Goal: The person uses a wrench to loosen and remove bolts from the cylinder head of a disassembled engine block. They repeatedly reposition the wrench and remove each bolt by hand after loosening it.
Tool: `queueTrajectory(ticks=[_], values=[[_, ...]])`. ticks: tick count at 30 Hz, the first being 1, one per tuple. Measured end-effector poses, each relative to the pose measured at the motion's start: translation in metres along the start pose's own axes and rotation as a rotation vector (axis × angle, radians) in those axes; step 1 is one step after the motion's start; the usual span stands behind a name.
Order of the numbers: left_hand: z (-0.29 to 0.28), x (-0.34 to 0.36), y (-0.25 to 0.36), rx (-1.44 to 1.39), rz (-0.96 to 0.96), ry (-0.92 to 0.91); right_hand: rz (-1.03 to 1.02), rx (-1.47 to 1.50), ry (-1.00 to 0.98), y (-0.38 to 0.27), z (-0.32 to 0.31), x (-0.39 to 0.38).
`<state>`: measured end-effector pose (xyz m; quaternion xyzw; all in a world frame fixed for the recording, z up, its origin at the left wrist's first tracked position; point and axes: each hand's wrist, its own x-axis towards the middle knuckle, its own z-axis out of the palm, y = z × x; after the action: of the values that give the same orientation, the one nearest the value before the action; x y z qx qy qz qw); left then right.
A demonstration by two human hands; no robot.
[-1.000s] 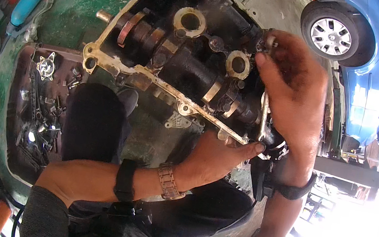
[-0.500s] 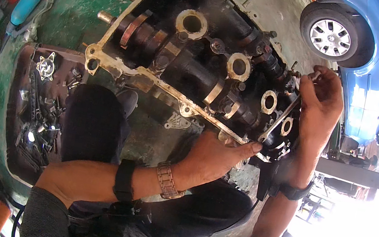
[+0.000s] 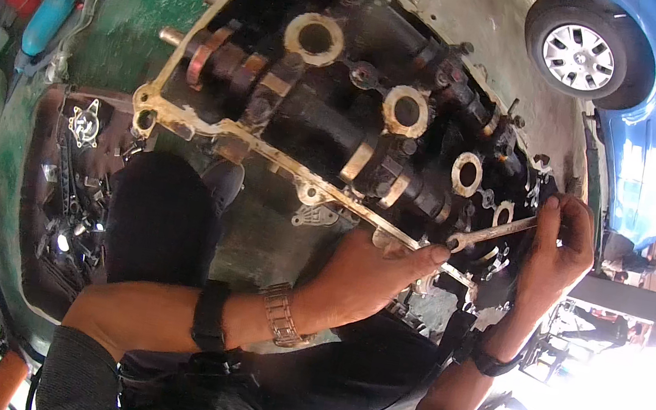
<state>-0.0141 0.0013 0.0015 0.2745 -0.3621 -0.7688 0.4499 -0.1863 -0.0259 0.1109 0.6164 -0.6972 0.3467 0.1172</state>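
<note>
A greasy black engine cylinder head with camshafts and a pale metal rim lies tilted in front of me. My right hand is closed round one end of a combination wrench at the head's right side. The wrench's other end sits low over the near right part of the head, at a bolt I cannot make out. My left hand grips the near rim, its thumb on top by the wrench's end. Its other fingers are hidden under the edge.
Left of my knee, a brown tray holds a round metal part and several loose bolts and engine parts. A flat metal bracket lies on the floor under the near rim. A blue car stands at the far right.
My right hand has pulled the wrench's outer end toward me and right, so the wrench lies flatter across the head. My left hand keeps its place on the rim.
</note>
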Motion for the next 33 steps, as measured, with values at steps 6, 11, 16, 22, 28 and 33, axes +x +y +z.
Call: queueTrajectory(ticks=[6,11,16,22,28,33], values=[[-0.001,-0.002,0.014,-0.020,-0.216,-0.015,0.017,-0.098,0.029,0.005,-0.011,-0.023],[-0.002,-0.002,0.018,0.000,-0.267,0.030,0.021,-0.104,0.058,0.012,-0.019,-0.051],[-0.010,-0.008,0.011,-0.047,-0.341,0.023,-0.079,-0.141,0.051,0.025,-0.034,-0.066],[-0.019,-0.013,0.010,0.091,-0.362,-0.026,-0.221,-0.139,-0.051,0.031,-0.053,-0.072],[-0.015,-0.012,0.003,0.078,-0.311,0.073,-0.170,-0.100,-0.317,0.022,-0.070,-0.081],[-0.014,-0.010,0.004,0.033,-0.308,0.059,-0.236,-0.077,-0.434,0.018,-0.075,-0.088]])
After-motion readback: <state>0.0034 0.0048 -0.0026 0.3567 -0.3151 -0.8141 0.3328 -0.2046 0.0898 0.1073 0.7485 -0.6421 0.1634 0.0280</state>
